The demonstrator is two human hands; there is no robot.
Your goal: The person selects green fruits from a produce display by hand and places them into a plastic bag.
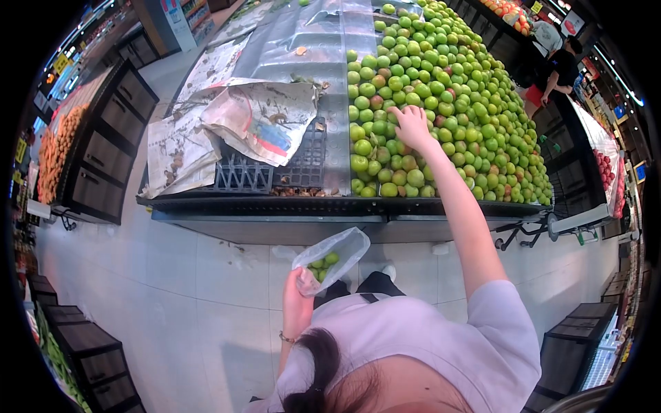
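Note:
My left hand (297, 301) is closed around the side of a clear plastic bag (350, 242) in front of my body. The bag's mouth gapes, and several round green fruits (323, 263) lie inside it. With my arm stretched forward, my right hand (412, 128) is over the near part of a big heap of small round green fruits (447, 131), some blushed red. Its fingers reach out apart among the fruits, and I see nothing held in them. The fruits right under the palm are hidden.
Left of the heap, crumpled newspaper (258, 117) and black plastic crates (241, 172) cover the display stand (275, 206). Orange produce (60, 151) fills a stand at left. A person in black (561, 76) is at the far right, near a stand of red fruit (606, 165).

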